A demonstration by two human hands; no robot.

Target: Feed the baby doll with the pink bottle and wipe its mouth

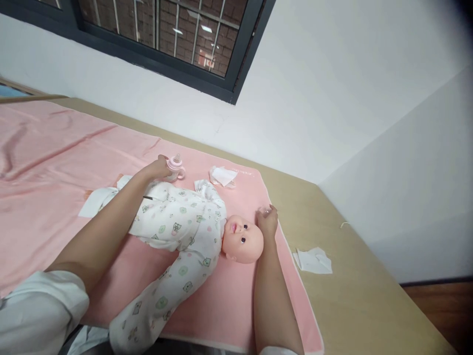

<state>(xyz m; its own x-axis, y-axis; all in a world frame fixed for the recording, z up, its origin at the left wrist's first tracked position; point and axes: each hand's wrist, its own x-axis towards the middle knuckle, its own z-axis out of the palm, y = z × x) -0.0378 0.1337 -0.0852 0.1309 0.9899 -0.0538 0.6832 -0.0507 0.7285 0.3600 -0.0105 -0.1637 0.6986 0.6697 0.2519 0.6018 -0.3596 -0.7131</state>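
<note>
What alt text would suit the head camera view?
A person's left hand holds an upright, pink-trimmed baby bottle beside a doll lying on a pink mat. The right hand, by the doll's head, holds a small clear object.

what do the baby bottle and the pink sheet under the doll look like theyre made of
Baby bottle: probably smooth clear plastic, though glass is possible; the body is see-through, the handle pink. Pink sheet: likely matte fabric, given its soft creases.

This looks like a childcare practice room: a baby doll [185, 222] lies on a pink blanket [44, 143] over a wooden counter [310, 212], with white walls [303, 98] and a barred window [166, 34].
</note>
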